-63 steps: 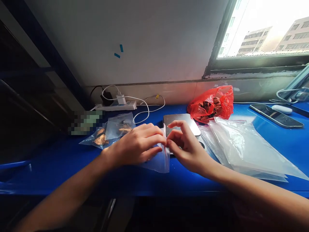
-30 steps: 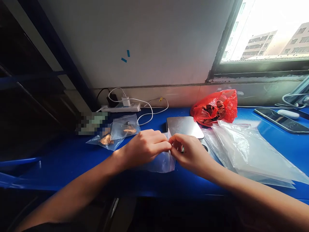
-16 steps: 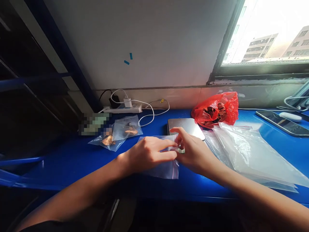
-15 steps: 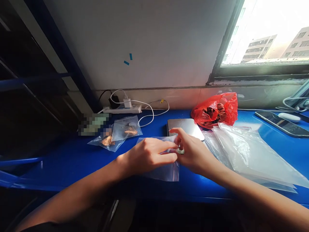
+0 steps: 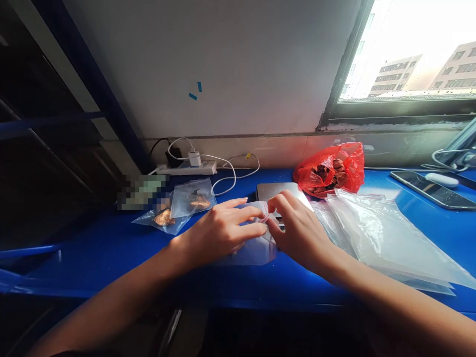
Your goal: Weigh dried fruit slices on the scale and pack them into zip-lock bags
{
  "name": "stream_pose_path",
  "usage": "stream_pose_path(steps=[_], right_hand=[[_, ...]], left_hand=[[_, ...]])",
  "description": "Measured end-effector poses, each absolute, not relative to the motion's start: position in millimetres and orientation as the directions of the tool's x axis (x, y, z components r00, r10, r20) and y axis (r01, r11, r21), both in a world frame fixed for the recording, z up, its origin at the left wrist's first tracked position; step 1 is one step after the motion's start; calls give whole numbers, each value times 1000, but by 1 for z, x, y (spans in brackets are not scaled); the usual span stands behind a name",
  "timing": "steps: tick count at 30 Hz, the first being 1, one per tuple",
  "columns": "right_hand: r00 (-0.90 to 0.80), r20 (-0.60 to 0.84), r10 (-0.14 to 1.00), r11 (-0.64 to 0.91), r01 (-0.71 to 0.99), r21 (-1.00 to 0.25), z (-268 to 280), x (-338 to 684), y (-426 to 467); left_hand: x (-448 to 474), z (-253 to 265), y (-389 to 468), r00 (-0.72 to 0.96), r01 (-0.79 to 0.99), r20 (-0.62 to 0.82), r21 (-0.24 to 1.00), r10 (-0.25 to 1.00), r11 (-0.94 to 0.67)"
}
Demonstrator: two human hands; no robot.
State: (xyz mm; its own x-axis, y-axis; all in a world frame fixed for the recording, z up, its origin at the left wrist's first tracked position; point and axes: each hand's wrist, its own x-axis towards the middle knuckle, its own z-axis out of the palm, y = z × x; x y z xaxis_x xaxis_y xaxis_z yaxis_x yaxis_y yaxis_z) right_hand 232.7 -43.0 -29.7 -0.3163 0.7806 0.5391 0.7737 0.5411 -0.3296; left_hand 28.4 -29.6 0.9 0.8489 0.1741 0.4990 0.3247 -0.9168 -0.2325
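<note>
Small clear zip bag (image 5: 256, 245) lies at frame centre on the blue counter (image 5: 111, 248), mouth toward the steel scale (image 5: 273, 190). Its top edge is pinched between left hand (image 5: 219, 233) and right hand (image 5: 297, 233), fingertips nearly touching.

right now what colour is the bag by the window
Red, see-through, with brown pieces inside; the head view shows it.

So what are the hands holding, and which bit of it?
Both hands hold a small clear plastic bag by its top edge: the left hand and the right hand pinch it between their fingertips, close together.
</note>
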Motion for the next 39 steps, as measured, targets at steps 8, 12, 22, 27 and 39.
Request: stream_pose_path(steps=[8, 12, 22, 27, 39], right_hand=[[-392, 467, 793, 581, 719, -382, -27, 234, -47], [-407, 506, 760, 613, 708, -351, -29, 236, -49], [-552, 544, 632, 748, 618, -242, -37, 236, -55], [-568, 505, 650, 745, 607, -277, -41, 233, -59], [-281, 568, 774, 631, 425, -649, -20, 231, -61]], left_hand=[[36, 1, -36, 816, 411, 529, -248, 233, -877], [33, 2, -37, 812, 396, 547, -265, 201, -879], [28, 1, -29, 817, 416, 417, 52, 399, -908], [31, -7, -29, 849, 392, 336, 115, 407, -913], [7, 7, 8, 272, 382, 715, 534, 644, -754]])
